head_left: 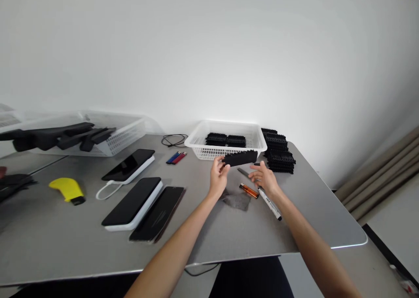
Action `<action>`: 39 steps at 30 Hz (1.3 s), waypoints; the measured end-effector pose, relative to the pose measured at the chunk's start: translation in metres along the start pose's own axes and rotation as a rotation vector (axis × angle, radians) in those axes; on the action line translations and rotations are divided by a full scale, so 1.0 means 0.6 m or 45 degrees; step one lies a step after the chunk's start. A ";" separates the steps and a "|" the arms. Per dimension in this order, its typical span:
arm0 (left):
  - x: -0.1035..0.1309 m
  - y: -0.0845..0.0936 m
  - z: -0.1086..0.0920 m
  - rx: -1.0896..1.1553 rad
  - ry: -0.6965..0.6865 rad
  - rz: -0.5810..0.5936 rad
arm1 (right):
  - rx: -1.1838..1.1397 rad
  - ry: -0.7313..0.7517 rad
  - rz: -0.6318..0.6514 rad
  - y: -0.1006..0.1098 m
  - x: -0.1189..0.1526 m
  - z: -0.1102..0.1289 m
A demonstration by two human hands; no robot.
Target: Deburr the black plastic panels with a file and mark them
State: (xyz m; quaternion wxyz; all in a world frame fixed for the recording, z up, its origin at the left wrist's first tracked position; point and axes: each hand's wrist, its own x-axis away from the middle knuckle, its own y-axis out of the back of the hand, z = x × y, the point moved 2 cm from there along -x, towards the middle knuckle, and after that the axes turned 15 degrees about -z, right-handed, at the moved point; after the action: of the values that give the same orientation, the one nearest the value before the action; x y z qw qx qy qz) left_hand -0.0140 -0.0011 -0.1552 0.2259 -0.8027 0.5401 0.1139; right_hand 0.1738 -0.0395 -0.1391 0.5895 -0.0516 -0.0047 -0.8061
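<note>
My left hand [219, 175] is closed on one end of a black strip-like piece [240, 158] with a bumpy, toothed upper edge. The piece is held tilted above the table, in front of a white basket [225, 153]. To its right, my right hand [264, 178] has its fingers apart, close over a thin grey bar [243, 172]; whether they touch it I cannot tell. Just below lie an orange lighter [249, 191] and a white marker [270, 205] with a black cap. A dark, sheer scrap [236, 200] rests between my forearms.
Similar black pieces [225, 140] lie in the basket, and more are stacked [279, 154] beside it. At left are phone-like devices [132, 202], a yellow-handled tool [68, 189], two lighters [176, 157], a black cable [174, 140] and another basket [126, 136]. The table's right edge [340, 210] curves nearby.
</note>
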 end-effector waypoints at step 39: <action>0.001 -0.005 -0.007 0.191 0.514 -0.125 | 1.584 0.609 -0.072 0.123 0.039 -0.016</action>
State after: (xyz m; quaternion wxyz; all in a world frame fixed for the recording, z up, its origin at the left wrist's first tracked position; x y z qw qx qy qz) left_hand -0.0116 -0.0026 -0.1511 0.1777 -0.8155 0.5415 -0.1007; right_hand 0.2365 -0.0847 -0.1506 0.4730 0.4783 -0.3394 -0.6575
